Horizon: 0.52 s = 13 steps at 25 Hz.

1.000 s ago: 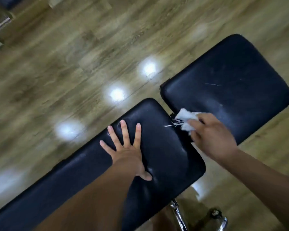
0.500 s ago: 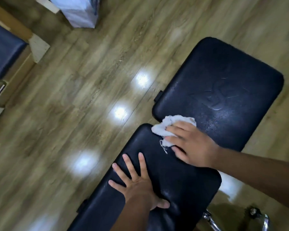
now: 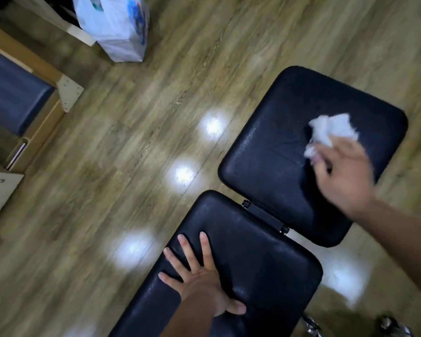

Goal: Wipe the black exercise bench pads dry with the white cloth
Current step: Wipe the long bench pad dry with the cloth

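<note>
Cloth (image 3: 331, 132) gripped in your right hand (image 3: 343, 176) touches the far pad (image 3: 284, 122); your left hand (image 3: 204, 283) lies splayed flat on the near pad (image 3: 265, 259).

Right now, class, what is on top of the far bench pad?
The white cloth lies bunched on the far pad, held by the right hand. The pad beneath cloth and hand is hidden.

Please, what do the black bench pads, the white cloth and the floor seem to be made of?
Bench pads: probably vinyl or faux leather over padding; black, finely grained, dull sheen, rounded soft edges.
White cloth: seemingly thin fabric, crumpled, ragged at the edge; blur hides the weave.
Floor: wood or wood-look laminate; plank seams, grain, glossy reflections of lights.
</note>
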### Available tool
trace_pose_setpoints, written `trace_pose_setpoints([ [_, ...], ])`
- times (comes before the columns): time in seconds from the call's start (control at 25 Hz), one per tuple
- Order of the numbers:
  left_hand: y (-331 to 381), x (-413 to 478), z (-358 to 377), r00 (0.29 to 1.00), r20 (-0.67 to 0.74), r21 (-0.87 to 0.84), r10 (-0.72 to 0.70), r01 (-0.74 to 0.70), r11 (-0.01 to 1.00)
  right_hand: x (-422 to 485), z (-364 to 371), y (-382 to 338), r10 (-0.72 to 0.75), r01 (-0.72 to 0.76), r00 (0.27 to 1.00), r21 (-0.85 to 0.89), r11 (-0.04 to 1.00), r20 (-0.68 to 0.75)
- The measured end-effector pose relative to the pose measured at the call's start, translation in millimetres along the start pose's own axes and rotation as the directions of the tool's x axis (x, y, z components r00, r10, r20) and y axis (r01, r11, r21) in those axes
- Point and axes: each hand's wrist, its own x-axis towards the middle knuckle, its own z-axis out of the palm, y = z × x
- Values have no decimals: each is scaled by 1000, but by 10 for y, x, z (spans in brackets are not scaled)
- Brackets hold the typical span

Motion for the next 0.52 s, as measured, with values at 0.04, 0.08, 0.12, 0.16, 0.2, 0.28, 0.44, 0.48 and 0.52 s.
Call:
trace_pose_setpoints([
  [0.04,4,-2,2,1000,2,-2,-1,1,1000,-410,123,-185,-125,123,990,37,992,61],
  [0.08,2,-9,2,1000,-5,-5,1,-1,1000,-831,191,-341,-282,270,948,93,958,146],
  [0.12,1,-13,-5,1000,-19,1,5,-5,1000,-1105,210,-401,-417,398,878,125,909,235],
  [0.16,3,-20,-12,999,-31,5,9,-9,1000,-1222,193,-361,-527,508,797,146,849,293],
  [0.2,2,-25,-12,999,-41,5,18,-17,1000,-1190,161,-221,-617,596,716,173,784,328],
  [0.28,-18,-40,-7,996,-75,-7,49,-50,999,-927,12,91,-672,671,669,131,730,319],
  [0.44,-37,-74,-16,987,-140,-34,75,-81,996,-8,-308,525,-237,251,965,-127,960,111],
  [0.48,-33,-80,-11,987,-140,-39,78,-84,996,192,-302,541,-118,130,989,-150,980,87],
  [0.52,-33,-80,8,987,-138,-38,77,-83,996,335,-230,514,-4,15,997,-129,992,83],
])
